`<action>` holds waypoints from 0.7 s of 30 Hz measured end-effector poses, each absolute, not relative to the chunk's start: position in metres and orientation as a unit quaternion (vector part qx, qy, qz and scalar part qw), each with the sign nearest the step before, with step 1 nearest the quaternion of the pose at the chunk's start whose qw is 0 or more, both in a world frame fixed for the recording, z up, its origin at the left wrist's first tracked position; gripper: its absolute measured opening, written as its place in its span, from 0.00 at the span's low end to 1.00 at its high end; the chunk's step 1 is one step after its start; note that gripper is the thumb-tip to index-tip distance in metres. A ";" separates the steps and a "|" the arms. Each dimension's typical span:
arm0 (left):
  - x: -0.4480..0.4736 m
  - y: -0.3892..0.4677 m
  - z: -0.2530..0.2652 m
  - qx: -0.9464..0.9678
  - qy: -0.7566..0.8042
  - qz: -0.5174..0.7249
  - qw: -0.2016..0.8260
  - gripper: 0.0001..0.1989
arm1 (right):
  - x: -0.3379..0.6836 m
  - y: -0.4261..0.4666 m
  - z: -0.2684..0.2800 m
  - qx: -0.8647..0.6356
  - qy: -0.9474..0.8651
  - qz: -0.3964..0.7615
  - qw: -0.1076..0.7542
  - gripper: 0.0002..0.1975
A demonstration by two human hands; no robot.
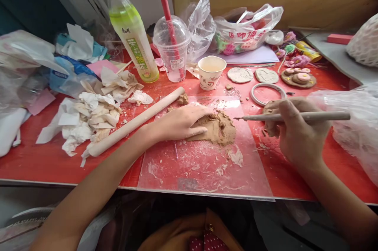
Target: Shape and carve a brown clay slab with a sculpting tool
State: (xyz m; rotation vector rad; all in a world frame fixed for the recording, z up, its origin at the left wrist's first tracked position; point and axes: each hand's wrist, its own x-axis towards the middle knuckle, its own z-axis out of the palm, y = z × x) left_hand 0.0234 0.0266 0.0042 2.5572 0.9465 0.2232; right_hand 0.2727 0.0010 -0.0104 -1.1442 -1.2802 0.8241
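My left hand [189,121] lies with fingers stretched out on a rough, flattened slab of brown clay [223,129], covering its left part. The slab rests on a clear plastic sheet [203,172] smeared with clay residue. My right hand [304,132] is closed around a thin, pointed clay modelling tool [325,116], held like a pencil. Its tip points left, just off the slab's right edge. Beside the fingers of that hand is a lump of brown clay [269,119], partly hidden by them. A pale ring [268,93] lies just behind the lump.
A clay-dusted rolling pin [138,121] lies diagonally at left, near crumpled tissues [91,117]. Behind stand a drink bottle [132,38], a plastic cup with straw [173,54] and a paper cup [210,73]. Clay discs [239,75] and a plastic bag [351,121] are at right.
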 end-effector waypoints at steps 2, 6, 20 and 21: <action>0.022 0.027 0.007 0.918 0.329 0.061 0.213 0.28 | 0.275 -0.001 -0.011 -0.474 -0.587 0.383 0.532 0.08; 0.020 0.026 0.010 0.917 0.324 0.034 0.228 0.36 | 0.280 -0.014 -0.011 -0.480 -0.656 0.373 0.448 0.09; 0.021 0.024 0.008 0.911 0.335 0.028 0.239 0.37 | 0.280 -0.052 -0.008 -0.343 -0.854 0.266 0.287 0.11; 0.020 0.024 0.008 0.912 0.333 0.027 0.239 0.37 | 0.280 -0.053 -0.008 -0.338 -0.858 0.266 0.282 0.12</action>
